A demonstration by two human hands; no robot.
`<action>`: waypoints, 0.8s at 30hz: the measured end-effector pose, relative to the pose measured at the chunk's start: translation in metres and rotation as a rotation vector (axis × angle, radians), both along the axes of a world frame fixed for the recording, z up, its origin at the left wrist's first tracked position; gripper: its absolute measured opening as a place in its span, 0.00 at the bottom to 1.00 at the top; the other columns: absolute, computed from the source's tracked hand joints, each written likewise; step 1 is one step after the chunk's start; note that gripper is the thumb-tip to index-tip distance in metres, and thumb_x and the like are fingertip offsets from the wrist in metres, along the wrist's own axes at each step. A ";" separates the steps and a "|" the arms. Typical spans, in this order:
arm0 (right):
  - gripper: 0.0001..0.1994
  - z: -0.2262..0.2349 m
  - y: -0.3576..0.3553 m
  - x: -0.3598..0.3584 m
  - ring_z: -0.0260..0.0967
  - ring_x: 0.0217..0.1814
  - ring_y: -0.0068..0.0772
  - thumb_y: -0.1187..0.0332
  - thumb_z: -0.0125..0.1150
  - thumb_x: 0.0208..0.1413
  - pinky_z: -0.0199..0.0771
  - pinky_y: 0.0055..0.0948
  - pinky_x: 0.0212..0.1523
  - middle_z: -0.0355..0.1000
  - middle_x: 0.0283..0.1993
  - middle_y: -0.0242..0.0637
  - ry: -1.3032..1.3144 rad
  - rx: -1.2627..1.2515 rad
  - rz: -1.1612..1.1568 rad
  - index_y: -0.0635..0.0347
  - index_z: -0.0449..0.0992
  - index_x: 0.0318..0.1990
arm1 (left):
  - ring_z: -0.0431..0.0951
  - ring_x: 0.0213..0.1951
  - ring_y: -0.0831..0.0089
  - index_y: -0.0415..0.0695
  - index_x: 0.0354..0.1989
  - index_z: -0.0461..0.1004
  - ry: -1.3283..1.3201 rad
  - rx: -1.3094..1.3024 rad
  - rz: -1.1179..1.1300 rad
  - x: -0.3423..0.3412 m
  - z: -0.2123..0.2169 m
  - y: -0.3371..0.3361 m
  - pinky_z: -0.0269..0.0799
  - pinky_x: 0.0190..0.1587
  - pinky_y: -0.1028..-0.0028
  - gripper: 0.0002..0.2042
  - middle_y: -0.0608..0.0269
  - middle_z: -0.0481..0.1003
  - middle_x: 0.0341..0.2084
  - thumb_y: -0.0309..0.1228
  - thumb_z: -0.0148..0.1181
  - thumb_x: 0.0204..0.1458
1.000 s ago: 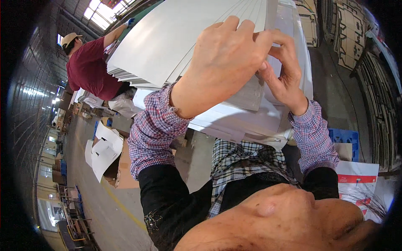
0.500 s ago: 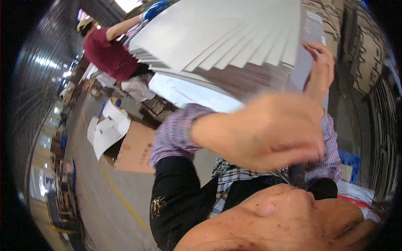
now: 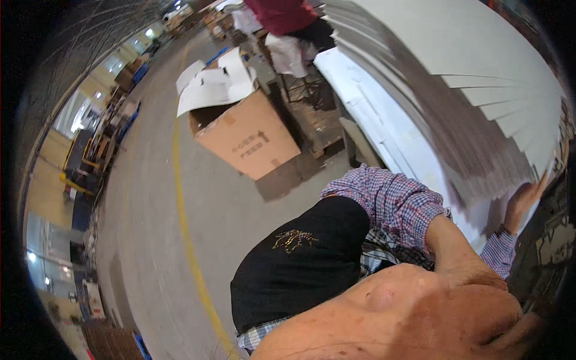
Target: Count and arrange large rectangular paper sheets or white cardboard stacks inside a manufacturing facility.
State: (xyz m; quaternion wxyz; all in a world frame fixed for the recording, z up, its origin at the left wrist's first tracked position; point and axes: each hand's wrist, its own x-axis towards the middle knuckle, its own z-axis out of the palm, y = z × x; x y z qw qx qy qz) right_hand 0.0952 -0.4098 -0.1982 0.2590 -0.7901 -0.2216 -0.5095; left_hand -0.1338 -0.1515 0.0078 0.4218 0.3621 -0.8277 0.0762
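Observation:
A thick stack of white sheets (image 3: 474, 48) fans out in steps at the upper right, its grey-brown edges towards me. My right hand (image 3: 525, 201) is at the near right corner of the stack, its fingers closed along the edge of the sheets and partly hidden by them. My left forearm, in a rolled checked cuff (image 3: 402, 198), bends back towards me at the lower right. Only the wrist end of my left hand (image 3: 471, 267) shows; its fingers are hidden. Beneath the stack lie pale white-blue sheets (image 3: 372, 114).
An open brown cardboard box (image 3: 252, 138) with white sheet pieces (image 3: 219, 87) on top stands on the grey floor (image 3: 222, 222). A yellow line (image 3: 186, 228) runs along the floor. Beyond the stack, a person in a dark red shirt (image 3: 279, 15) stands near the table.
The view has swung left, so the stack and box appear farther right. My left hand has moved from in front of the stack down to the lower right. My right hand stays at the stack's edge.

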 end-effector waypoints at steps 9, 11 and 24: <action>0.31 -0.045 -0.042 0.033 0.48 0.77 0.67 0.53 0.36 0.76 0.47 0.51 0.79 0.46 0.79 0.59 0.558 0.548 0.197 0.63 0.47 0.77 | 0.69 0.40 0.53 0.31 0.47 0.71 -0.279 -0.063 0.071 0.014 -0.017 0.006 0.61 0.46 0.58 0.27 0.47 0.72 0.39 0.51 0.52 0.66; 0.30 -0.036 -0.036 0.024 0.50 0.76 0.69 0.57 0.36 0.76 0.48 0.54 0.78 0.47 0.76 0.68 0.430 0.309 0.111 0.70 0.48 0.75 | 0.69 0.40 0.53 0.31 0.47 0.72 -0.246 -0.061 0.073 0.016 -0.025 0.001 0.61 0.45 0.58 0.26 0.47 0.72 0.39 0.50 0.53 0.66; 0.22 -0.039 -0.084 0.054 0.52 0.71 0.80 0.69 0.42 0.73 0.59 0.66 0.69 0.47 0.69 0.80 0.514 0.355 0.062 0.77 0.52 0.67 | 0.72 0.40 0.56 0.32 0.46 0.75 0.011 -0.049 -0.014 0.030 -0.069 -0.016 0.66 0.44 0.60 0.20 0.48 0.74 0.38 0.43 0.56 0.65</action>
